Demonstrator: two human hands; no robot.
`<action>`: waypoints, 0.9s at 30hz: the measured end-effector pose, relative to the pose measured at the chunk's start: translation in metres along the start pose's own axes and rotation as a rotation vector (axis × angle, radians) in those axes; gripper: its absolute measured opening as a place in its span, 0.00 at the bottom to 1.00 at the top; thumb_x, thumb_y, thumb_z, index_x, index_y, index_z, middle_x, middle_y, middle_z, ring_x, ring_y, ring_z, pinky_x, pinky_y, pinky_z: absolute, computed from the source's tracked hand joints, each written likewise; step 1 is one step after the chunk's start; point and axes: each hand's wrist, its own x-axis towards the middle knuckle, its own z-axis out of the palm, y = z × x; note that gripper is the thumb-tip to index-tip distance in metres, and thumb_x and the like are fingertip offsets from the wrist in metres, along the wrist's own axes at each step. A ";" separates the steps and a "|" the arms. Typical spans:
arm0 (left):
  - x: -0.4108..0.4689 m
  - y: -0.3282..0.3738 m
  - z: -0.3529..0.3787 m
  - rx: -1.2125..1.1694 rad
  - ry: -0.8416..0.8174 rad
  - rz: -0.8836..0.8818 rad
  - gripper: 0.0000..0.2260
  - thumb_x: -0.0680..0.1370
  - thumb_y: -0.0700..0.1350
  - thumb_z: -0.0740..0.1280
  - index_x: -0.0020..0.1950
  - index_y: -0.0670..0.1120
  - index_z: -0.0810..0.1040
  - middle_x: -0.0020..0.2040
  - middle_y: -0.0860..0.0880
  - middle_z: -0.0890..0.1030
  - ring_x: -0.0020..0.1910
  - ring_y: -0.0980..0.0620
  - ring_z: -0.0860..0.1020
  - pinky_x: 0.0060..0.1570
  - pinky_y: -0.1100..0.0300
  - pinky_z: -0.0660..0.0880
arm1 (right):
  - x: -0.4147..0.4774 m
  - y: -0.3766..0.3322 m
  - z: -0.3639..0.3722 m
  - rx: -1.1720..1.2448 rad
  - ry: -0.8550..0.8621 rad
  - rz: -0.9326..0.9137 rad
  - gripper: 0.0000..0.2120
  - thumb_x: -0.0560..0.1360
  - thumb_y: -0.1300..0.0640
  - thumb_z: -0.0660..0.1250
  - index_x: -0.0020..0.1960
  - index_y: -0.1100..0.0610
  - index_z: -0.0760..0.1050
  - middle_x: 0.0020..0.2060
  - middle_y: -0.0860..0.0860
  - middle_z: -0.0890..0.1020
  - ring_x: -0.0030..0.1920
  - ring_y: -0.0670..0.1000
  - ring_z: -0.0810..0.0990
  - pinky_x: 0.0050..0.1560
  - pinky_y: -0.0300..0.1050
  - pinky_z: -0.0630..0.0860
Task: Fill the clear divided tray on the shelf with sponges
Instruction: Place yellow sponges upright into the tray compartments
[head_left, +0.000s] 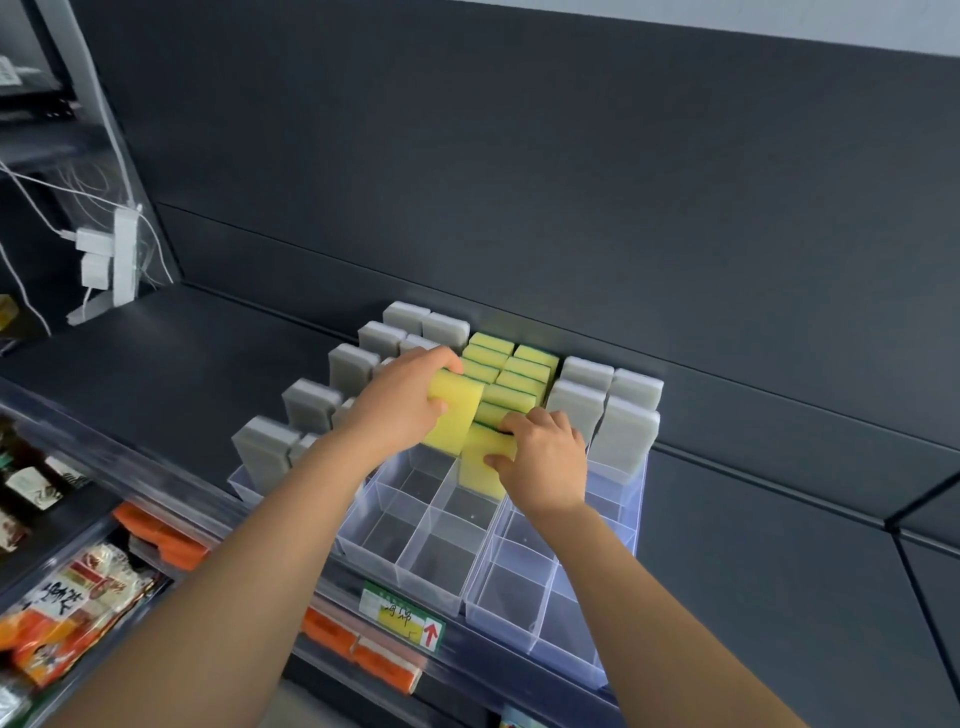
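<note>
Head view: left hand (400, 400) grips a yellow sponge (454, 415), right hand (545, 457) grips a second sponge (483, 467) standing in the clear divided tray (431, 587).
Grey sponges (623, 436) crowd both sides; the tray sits on a dark shelf (182, 353) before a dark panel (571, 208).

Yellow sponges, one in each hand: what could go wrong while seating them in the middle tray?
The left hand and right hand crowd adjoining cells; their yellow sponges could wedge together or catch the tray divider. The right hand's fingers lie close to the standing yellow row and might tip it.
</note>
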 end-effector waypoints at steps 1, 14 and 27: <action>0.002 -0.002 0.002 0.032 -0.018 -0.005 0.16 0.75 0.39 0.66 0.59 0.54 0.71 0.59 0.53 0.72 0.55 0.48 0.71 0.47 0.54 0.70 | -0.001 0.000 0.000 0.009 -0.006 0.002 0.21 0.73 0.45 0.69 0.62 0.51 0.74 0.55 0.51 0.77 0.58 0.55 0.71 0.57 0.49 0.66; 0.027 -0.011 0.010 0.071 -0.121 -0.054 0.15 0.75 0.34 0.63 0.55 0.52 0.70 0.57 0.52 0.72 0.38 0.52 0.73 0.34 0.57 0.68 | -0.004 0.001 0.001 0.060 0.007 0.038 0.19 0.74 0.43 0.66 0.62 0.51 0.73 0.53 0.52 0.78 0.56 0.55 0.73 0.55 0.49 0.67; 0.035 -0.015 0.012 0.098 -0.213 -0.009 0.16 0.71 0.34 0.64 0.49 0.55 0.69 0.55 0.51 0.74 0.46 0.48 0.75 0.44 0.50 0.74 | -0.002 -0.001 0.001 0.057 0.004 0.046 0.19 0.74 0.42 0.67 0.61 0.50 0.73 0.53 0.51 0.78 0.55 0.55 0.73 0.55 0.49 0.68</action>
